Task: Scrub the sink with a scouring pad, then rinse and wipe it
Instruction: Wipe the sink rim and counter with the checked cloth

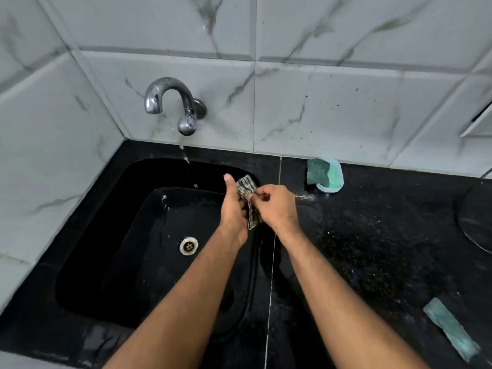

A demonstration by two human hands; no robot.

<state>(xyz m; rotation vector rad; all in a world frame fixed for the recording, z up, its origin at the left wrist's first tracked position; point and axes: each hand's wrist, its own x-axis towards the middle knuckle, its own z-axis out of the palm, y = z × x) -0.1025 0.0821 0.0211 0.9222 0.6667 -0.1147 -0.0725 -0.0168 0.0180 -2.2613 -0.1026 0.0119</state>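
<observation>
Progress is judged to be late in the task. The sink [127, 262] is seen black and wet, with droplets on its floor around the drain [188, 245], and no foam is visible; scrubbing and at least some rinsing are taken as done. A thin stream is seen falling from the tap [170, 102] into the back of the basin, so the water is not yet shut off.

A green scouring pad [318, 173] is seen laid in a pale soap dish [334, 186] on the counter [372, 249], right of the basin and well apart from both hands. A second green strip [450, 328], possibly another pad, is seen lying near the front right of the counter, untouched.

A small crumpled patterned cloth [249, 201] is held between the two hands, above the right rear corner of the sink. The left hand [234, 211] is seen with its thumb raised and its fingers hidden behind the cloth; whether they curl round it cannot be told. The right hand [277, 206] is closed, with the cloth's edge pinched at the fingertips. The hands are drawn close together, touching through the cloth.

The cloth looks to be being wrung or unfolded; which one cannot be told. Wiping of the basin is judged to remain, and the tap is left to be closed. Water spots are noted on the counter beside the basin.
</observation>
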